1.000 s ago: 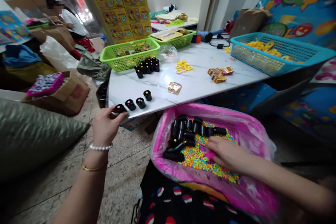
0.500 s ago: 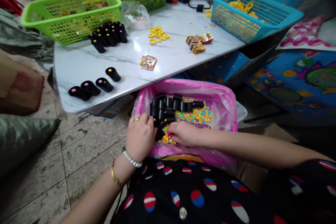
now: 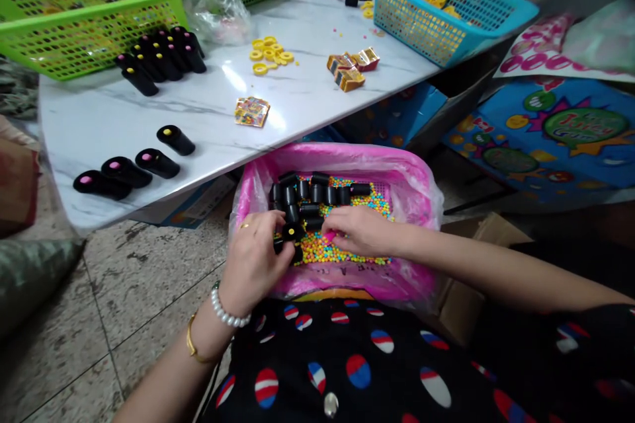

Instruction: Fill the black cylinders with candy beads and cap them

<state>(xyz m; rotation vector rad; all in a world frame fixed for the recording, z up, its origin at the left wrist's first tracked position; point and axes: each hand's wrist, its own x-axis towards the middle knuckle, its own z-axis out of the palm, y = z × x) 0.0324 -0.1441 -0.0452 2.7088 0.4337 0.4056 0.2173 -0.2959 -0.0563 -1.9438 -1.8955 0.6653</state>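
In the head view, a pink basket [image 3: 414, 165] lined with clear plastic sits against my body. Small multicoloured beads [image 3: 317, 252] and several black cylinders [image 3: 331, 195] lie in it. At the basket's left side, my left hand [image 3: 255, 254] is closed around a black cylinder [image 3: 292, 232] whose end shows a yellow dot. My right hand [image 3: 362, 230] hovers low over the beads, its fingertips pinching a small bright pink piece [image 3: 329, 236]. Most of that piece is hidden by the fingers, so its kind is unclear.
A marble-patterned table [image 3: 208, 96] stands ahead, bearing black cylinders [image 3: 163, 56] in a cluster and a row, yellow rings [image 3: 270, 53], a foil packet [image 3: 252, 111] and small gold boxes [image 3: 347, 71]. Green baskets [image 3: 99, 13] and a blue basket [image 3: 446, 23] stand behind. Cartons [image 3: 550, 132] are right.
The camera view has swung, so the table's things appear further left. The yellow-dotted cylinder shows more clearly at my left fingertips. My right hand has risen slightly from the beads with the pink piece.
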